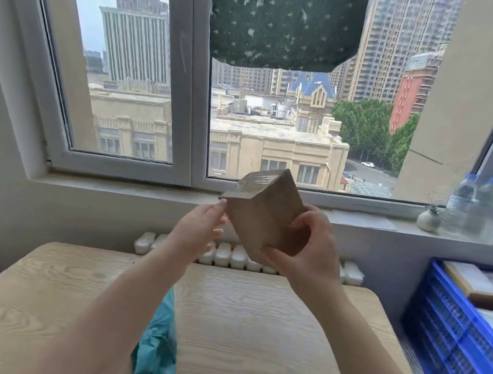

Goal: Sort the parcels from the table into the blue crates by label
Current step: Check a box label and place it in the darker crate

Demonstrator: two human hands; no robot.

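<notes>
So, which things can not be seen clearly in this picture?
- Label on the cardboard parcel: blurred by motion, and both hands (left, right) cover parts.
- Teal bag: partly hidden behind the left forearm.
- Blue crate: cut off by the right edge; the labels inside are too blurred.

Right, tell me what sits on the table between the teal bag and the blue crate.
Head view: nothing. Between the teal bag and the blue crate there is only bare wooden table. The cardboard parcel is held above it in both hands.
</notes>
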